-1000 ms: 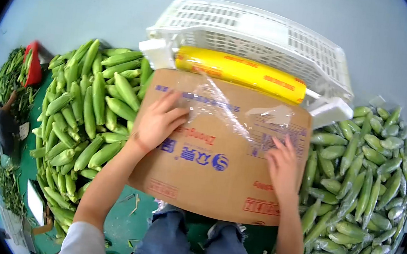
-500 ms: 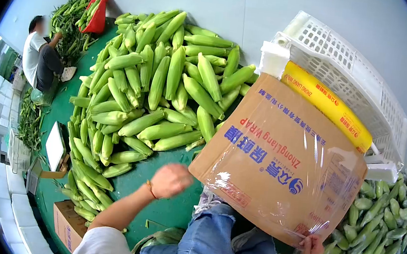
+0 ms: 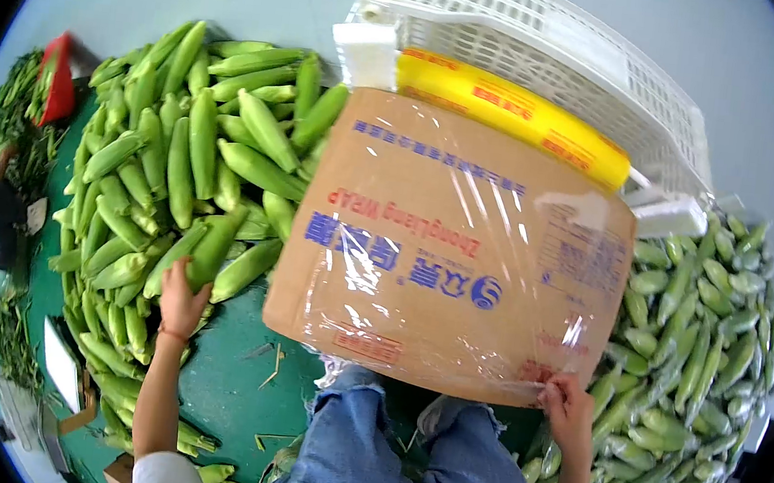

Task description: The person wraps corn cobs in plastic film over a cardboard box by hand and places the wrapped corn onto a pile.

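Reaching left, the person's left hand, clear of the corn half a second earlier, had its fingers curled round a tapered, green-husked ear on the loose heap. The right hand pinched glossy clear film at the brown cardboard box's near edge, leaving both occupied. A yellow cylindrical roll and white slotted plastic crate blocked the far side.

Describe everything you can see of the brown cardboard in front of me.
The brown cardboard lies askew before the knees, its upper face printed blue and red, lettering upside down. Shiny, wrinkled clear film covers much of it, pinched by the right hand at the near right corner. A yellow roll lies along its far edge.
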A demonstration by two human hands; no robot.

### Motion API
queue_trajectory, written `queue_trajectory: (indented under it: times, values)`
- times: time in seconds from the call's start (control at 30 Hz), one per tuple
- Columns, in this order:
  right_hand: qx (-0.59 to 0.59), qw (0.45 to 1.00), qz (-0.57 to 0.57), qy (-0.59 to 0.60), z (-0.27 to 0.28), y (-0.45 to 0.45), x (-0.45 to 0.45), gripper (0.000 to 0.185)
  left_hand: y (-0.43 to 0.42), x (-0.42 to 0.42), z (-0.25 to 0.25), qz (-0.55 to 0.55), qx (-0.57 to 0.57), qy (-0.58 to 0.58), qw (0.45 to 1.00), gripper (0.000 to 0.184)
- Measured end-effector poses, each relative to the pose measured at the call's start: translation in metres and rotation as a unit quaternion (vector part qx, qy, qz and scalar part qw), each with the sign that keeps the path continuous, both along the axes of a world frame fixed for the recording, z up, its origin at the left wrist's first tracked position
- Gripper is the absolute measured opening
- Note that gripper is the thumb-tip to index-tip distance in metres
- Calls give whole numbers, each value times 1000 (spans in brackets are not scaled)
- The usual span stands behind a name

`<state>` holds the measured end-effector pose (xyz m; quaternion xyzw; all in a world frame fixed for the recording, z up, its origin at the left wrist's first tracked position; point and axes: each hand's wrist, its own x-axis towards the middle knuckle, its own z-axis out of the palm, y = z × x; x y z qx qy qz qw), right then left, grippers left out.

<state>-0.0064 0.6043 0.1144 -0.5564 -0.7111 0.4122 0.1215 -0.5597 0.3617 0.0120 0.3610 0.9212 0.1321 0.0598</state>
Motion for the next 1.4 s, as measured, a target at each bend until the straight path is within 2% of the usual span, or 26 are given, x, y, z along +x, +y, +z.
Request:
queue_trajectory:
  times: [0.07,0.13,0.2,0.27,0.33,0.4,0.43,0.5,0.53,0.57,0.63,0.67,0.7,0.77,0.8,0.9,0.93,0.97,1.03,1.07,1.1,1.2,1.27,1.3,1.33,1.4]
  values:
    - [38,999,26,6,5,-2,-6,10,18,27,40,-33,139,-10,990,64]
    - [23,999,19,18,9,-4,-8,12,57,75,107,-145,158,7,977,66]
    - [16,999,12,26,4,-6,0,12,107,122,143,-381,221,42,897,62]
    - [11,999,1,38,-8,-9,7,11,152,183,154,-475,179,22,861,52]
    - [20,999,28,5,5,-13,0,9,196,226,140,-548,210,33,809,44]
    - [-4,998,67,-2,23,-16,4,7,217,243,129,-583,159,12,796,50]
    - [-60,978,14,202,25,-19,11,9,224,248,127,-599,128,0,791,54]
    - [-82,918,-88,378,56,-9,-16,18,241,242,131,-614,83,-69,782,54]
    - [48,943,-21,328,53,5,-34,22,242,240,132,-618,56,-108,777,54]
    - [188,941,55,274,44,24,-54,26,246,240,126,-617,55,-97,779,60]
    - [322,937,131,39,9,38,-93,32,231,238,132,-559,144,-43,816,64]
    - [344,929,134,14,5,42,-95,33,214,239,133,-528,183,-19,829,67]
    - [369,920,135,-8,-1,48,-100,34,190,232,130,-449,184,-66,872,71]
    - [411,902,123,-36,-12,58,-106,34,147,224,108,-416,169,-3,893,57]
    - [408,904,120,-40,-14,62,-109,32,134,215,101,-398,161,27,902,51]
    - [421,898,121,-43,-13,69,-117,24,130,164,98,-325,121,-178,921,21]
    - [427,895,124,-31,-12,70,-121,24,163,167,127,-233,191,-267,916,8]
    - [433,893,124,-21,-10,69,-124,23,199,165,139,-321,311,-159,880,7]
    - [439,889,126,0,-11,69,-125,22,268,173,149,-471,333,-12,816,7]
    - [443,887,129,10,-12,71,-125,21,291,180,136,-515,173,-39,838,10]
    - [447,884,132,20,-13,74,-125,21,305,189,127,-545,9,-64,836,14]
    - [311,938,150,-39,-4,80,-123,26,288,214,122,-541,-39,-27,839,29]
    - [216,951,190,-117,9,65,-127,28,229,235,151,-460,-138,-144,865,55]
    - [162,950,215,-156,16,54,-127,30,191,248,148,-485,-68,-77,869,66]
    - [151,958,210,-122,21,47,-125,30,170,254,144,-504,4,-9,864,78]
    - [121,971,196,-58,27,33,-120,31,172,251,139,-483,-12,-13,876,80]
